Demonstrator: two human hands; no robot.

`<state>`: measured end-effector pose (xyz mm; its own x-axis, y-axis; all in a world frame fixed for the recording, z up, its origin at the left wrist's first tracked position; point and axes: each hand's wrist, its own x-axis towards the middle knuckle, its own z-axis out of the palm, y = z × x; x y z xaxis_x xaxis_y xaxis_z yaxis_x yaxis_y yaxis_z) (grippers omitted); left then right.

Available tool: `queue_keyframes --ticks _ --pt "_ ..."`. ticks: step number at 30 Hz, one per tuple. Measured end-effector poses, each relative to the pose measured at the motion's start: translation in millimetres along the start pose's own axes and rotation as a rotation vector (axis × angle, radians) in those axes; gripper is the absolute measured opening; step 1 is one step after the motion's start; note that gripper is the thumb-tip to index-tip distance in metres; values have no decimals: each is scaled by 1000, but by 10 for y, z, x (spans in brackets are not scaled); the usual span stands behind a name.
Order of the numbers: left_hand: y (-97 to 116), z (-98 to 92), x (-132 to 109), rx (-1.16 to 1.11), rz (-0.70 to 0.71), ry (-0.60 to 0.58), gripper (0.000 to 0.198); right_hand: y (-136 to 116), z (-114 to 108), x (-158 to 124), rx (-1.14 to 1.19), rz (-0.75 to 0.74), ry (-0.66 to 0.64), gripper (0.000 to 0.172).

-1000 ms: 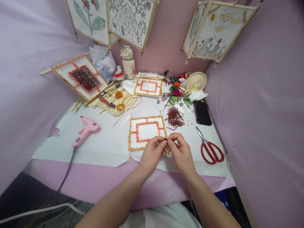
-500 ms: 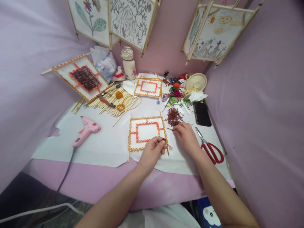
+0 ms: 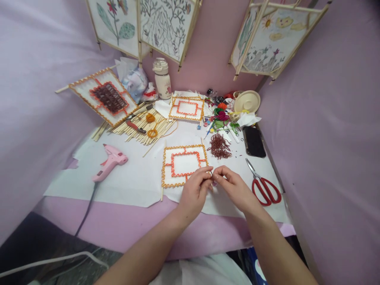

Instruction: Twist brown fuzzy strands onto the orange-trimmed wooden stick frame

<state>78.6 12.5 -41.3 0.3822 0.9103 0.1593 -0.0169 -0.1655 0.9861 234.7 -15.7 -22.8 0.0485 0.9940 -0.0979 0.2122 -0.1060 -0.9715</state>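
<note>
Fingertips of my left hand (image 3: pixel 196 189) and my right hand (image 3: pixel 231 185) meet just over the lower right corner of a white panel (image 3: pixel 185 163) edged with orange and red yarn loops. Both hands are pinched on a short piece of dark brown yarn (image 3: pixel 211 173), mostly hidden by the fingers. Behind my right hand lies a loose pile of cut brown yarn (image 3: pixel 219 146). To the right of that hand rest red-handled scissors (image 3: pixel 264 188), their blades slightly apart.
A pink glue gun (image 3: pixel 109 161) lies at left, its cord running off the front edge. Bamboo sticks (image 3: pixel 133 132), pliers (image 3: pixel 135 126), a finished-looking panel (image 3: pixel 103 97), a bottle (image 3: pixel 162 79), a second panel (image 3: pixel 187 108), and a phone (image 3: pixel 253 141) stand or lie farther back. Painted lanterns (image 3: pixel 166 29) hang above.
My right hand has moved left from beside the yarn pile to meet my left hand. The brown strand it held is now between both hands.
</note>
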Motion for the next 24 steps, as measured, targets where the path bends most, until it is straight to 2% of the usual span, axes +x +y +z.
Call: queue_keyframes --ticks 4,11,17,21,24 --pt "-2 18 3 -53 -47 -21 13 -8 47 -49 152 26 38 25" --pt "40 54 36 -292 -196 6 6 7 187 -55 150 -18 209 25" --pt "41 36 64 -410 -264 -9 12 53 245 -46 275 21 192 23" --pt "-12 19 63 -509 -316 -48 18 45 130 -28 223 29 199 24" --pt "-27 19 55 -620 -356 -89 19 48 26 -9 147 -1 150 27"
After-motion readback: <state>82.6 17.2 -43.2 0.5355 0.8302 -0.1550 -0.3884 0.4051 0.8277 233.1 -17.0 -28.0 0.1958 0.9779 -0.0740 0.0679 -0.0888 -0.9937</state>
